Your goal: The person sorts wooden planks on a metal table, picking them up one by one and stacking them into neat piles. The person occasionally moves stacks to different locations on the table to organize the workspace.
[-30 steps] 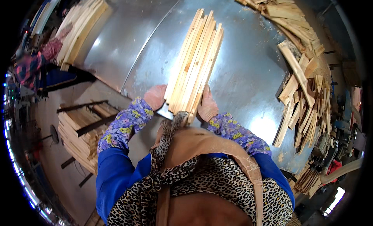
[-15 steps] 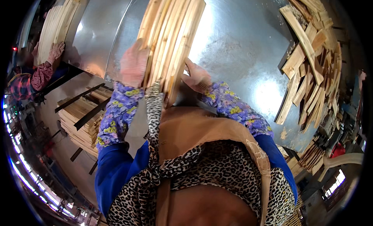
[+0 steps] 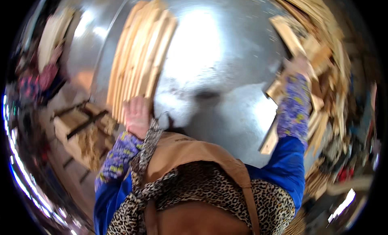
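Side by side on the metal table, several long wooden strips [image 3: 141, 53] form a bundle to the left of centre. My left hand [image 3: 137, 115] lies flat across their near ends with its fingers stretched out. Far to the right, my right hand [image 3: 298, 67] is over a loose heap of wood pieces, against a pale wooden board [image 3: 286, 33]. Motion smears its fingers, so whether it grips the board does not show. Below that arm, another short board [image 3: 270, 141] sticks out toward me.
The shiny metal table [image 3: 226, 113] carries scattered wood chips. Long thin strips [image 3: 323, 16] line its far right edge. On the left, another person [image 3: 44, 77] handles a stack of boards [image 3: 53, 37]. A wood stack with dark bars [image 3: 81, 134] stands below the table's left side.
The strip bundle now lies on the table, further left and away from my body. My right hand has left it and reached right to the heap. My left hand stays at its near end.
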Motion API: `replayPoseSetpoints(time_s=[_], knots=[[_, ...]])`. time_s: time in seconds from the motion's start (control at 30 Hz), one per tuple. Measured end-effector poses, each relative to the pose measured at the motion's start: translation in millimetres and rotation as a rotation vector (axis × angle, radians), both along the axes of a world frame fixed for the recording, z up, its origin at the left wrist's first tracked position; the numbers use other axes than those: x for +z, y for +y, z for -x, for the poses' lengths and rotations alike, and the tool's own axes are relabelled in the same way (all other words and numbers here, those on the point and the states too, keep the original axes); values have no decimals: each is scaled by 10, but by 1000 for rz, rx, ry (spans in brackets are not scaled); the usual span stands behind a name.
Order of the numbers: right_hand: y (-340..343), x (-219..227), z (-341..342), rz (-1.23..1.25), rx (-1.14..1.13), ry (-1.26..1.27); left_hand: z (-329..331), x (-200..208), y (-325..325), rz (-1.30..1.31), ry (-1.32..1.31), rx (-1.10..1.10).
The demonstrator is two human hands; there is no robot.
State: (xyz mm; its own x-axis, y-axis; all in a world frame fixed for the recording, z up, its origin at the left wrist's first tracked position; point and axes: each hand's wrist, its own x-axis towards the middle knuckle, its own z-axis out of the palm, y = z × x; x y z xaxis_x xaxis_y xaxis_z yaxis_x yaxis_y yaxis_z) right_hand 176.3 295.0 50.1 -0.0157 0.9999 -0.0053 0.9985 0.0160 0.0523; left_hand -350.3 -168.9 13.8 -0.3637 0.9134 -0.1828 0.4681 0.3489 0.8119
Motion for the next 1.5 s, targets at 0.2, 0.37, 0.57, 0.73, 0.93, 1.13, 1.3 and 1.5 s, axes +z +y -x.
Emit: replayPoseSetpoints(time_s=[0.2, 0.37, 0.57, 0.73, 0.93, 1.13, 1.3, 1.5], knots=[[293, 106, -333, 157, 145, -72, -409, 43, -187, 85, 621, -153], [94, -380, 205, 461, 20, 45, -286, 383, -66, 390, 366, 6], [-1766, -49, 2877, 682, -247, 518, -42, 550, -3, 96, -314, 173], [-2601, -511, 4394, 588, 221, 875, 392, 1026, -189, -129, -525, 79], [-2330, -1332, 4550, 470, 259, 1052, 867, 1152, -1293, -294, -874, 192], [-2408, -1295, 4448, 642, 185, 1014, 1364, 852, -3165, -738, -985, 745], [-2651, -1421, 4887, 584, 120, 860, 1108, -1270, -2539, -358, -712, 902], [-2812, -1337, 4798, 447, 45, 994, 392, -1315, -1286, -233, -753, 524]])
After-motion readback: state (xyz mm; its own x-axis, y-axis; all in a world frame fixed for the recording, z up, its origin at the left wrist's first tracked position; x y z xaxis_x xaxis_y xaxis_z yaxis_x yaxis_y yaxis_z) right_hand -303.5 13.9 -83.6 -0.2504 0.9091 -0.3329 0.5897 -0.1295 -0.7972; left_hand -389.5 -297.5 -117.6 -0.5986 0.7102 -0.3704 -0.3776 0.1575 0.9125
